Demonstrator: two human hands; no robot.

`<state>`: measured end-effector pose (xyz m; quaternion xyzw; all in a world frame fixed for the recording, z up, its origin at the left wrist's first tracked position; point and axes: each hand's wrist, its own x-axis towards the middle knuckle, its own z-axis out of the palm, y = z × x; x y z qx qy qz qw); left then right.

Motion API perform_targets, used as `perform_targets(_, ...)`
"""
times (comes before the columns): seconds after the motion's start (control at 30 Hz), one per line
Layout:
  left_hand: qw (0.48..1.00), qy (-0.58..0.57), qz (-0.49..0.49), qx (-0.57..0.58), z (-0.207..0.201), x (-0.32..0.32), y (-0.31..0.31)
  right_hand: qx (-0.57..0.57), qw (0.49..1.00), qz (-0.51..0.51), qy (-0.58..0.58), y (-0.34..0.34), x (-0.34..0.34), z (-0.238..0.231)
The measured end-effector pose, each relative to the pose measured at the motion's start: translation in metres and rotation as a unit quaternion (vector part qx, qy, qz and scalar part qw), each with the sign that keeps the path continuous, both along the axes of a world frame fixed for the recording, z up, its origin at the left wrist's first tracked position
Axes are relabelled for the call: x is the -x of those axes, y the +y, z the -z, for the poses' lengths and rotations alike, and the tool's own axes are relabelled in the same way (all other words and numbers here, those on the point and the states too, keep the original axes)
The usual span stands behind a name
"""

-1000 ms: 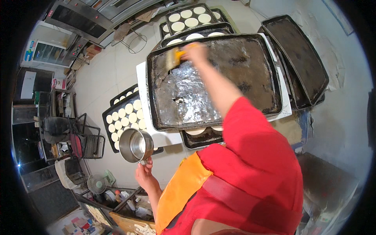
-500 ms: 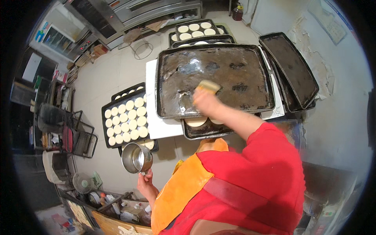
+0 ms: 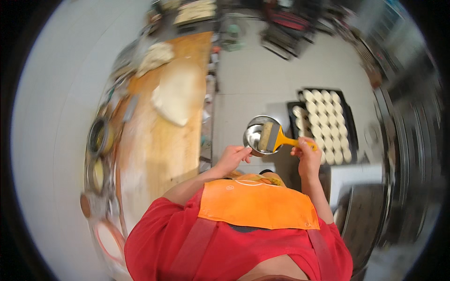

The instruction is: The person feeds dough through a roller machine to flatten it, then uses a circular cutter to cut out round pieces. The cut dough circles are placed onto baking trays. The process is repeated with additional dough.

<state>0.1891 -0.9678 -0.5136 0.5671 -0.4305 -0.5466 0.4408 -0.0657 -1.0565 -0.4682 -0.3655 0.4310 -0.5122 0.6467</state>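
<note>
In front of my orange apron, my left hand (image 3: 234, 158) grips the rim of a round metal pot (image 3: 254, 129). My right hand (image 3: 307, 152) is closed round the yellow handle of a wide pastry brush (image 3: 277, 138). The brush's pale bristles lie over the mouth of the pot; whether they touch anything inside I cannot tell. To the right, a dark baking tray (image 3: 350, 124) carries rows of round, pale dough pieces (image 3: 326, 122).
On my left runs a wooden worktable (image 3: 164, 150) with a large sheet of dough (image 3: 180, 93), a dough lump (image 3: 157, 57) and a scraper (image 3: 131, 107). Bowls line the wall side. A dark empty-looking tray (image 3: 365, 213) lies at right. A chair (image 3: 286, 35) stands at the far side.
I have turned left from the large dark tray toward the wooden worktable. The brush has left that tray's surface and is now over the pot.
</note>
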Motion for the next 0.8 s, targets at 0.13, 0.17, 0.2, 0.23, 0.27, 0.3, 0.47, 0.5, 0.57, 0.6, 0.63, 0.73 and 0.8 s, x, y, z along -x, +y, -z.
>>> perform_targets(0.13, 0.978, 0.039, -0.202, -0.018, 0.004, -0.077, 0.018, -0.043, 0.965, -0.235, 0.110, -0.040, -0.096, 0.021)
perform_targets(0.17, 0.962, 0.048, -0.266, -0.025, 0.007, -0.089, 0.028, -0.042, 0.950, -0.275, 0.141, -0.051, -0.112, 0.030)
perform_targets(0.2, 0.943, 0.050, -0.328, 0.010, 0.023, -0.109, 0.035, -0.022, 0.935, -0.309, 0.174, -0.065, -0.130, 0.042)
perform_targets(0.23, 0.926, 0.012, -0.377, -0.002, 0.018, -0.131, 0.040, -0.003, 0.919, -0.336, 0.205, -0.077, -0.151, 0.053)
perform_targets(0.27, 0.906, -0.026, -0.422, -0.017, 0.012, -0.153, 0.041, 0.056, 0.896, -0.356, 0.257, -0.091, -0.171, 0.058)
perform_targets(0.3, 0.879, -0.017, -0.476, 0.008, 0.012, -0.177, 0.041, 0.117, 0.867, -0.379, 0.302, -0.103, -0.197, 0.061)
perform_targets(0.47, 0.782, -0.055, -0.620, -0.017, 0.041, -0.326, 0.023, 0.335, 0.761, -0.437, 0.341, -0.168, -0.337, 0.073)
perform_targets(0.5, 0.777, 0.010, -0.629, 0.009, 0.044, -0.354, 0.015, 0.415, 0.733, -0.418, 0.340, -0.178, -0.366, 0.070)
perform_targets(0.57, 0.756, 0.138, -0.638, 0.058, 0.052, -0.402, -0.005, 0.526, 0.678, -0.387, 0.338, -0.199, -0.420, 0.064)
perform_targets(0.6, 0.749, 0.113, -0.649, 0.065, 0.047, -0.419, -0.025, 0.558, 0.657, -0.374, 0.343, -0.213, -0.445, 0.061)
perform_targets(0.63, 0.749, 0.100, -0.653, 0.049, 0.045, -0.435, -0.039, 0.589, 0.635, -0.363, 0.344, -0.227, -0.470, 0.059)
perform_targets(0.73, 0.741, 0.083, -0.667, 0.013, 0.046, -0.475, -0.073, 0.528, 0.679, -0.430, 0.276, -0.277, -0.547, 0.097)
perform_targets(0.8, 0.716, 0.103, -0.691, 0.013, 0.062, -0.485, -0.086, 0.455, 0.685, -0.471, 0.318, -0.302, -0.599, 0.107)
